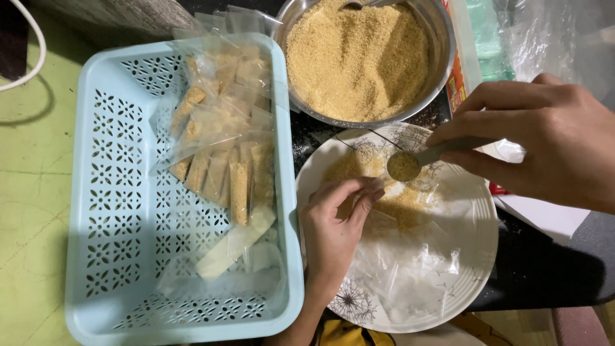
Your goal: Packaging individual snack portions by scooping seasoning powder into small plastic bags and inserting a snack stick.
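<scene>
My right hand [544,138] grips a small metal spoon [410,163] heaped with brown granules, held over a white patterned plate [474,256]. My left hand [336,227] rests on the plate and pinches the mouth of a small clear plastic bag [391,205], which holds some granules beside the spoon's bowl. More empty clear bags [410,275] lie on the plate below it. A steel bowl [442,38] full of the same brown granules [359,57] stands just above the plate.
A light blue perforated plastic basket [122,211] at the left holds several filled, narrow bags of granules [230,160]. Crumpled clear plastic [551,32] lies at the top right. A white cable [32,51] crosses the green floor at the top left.
</scene>
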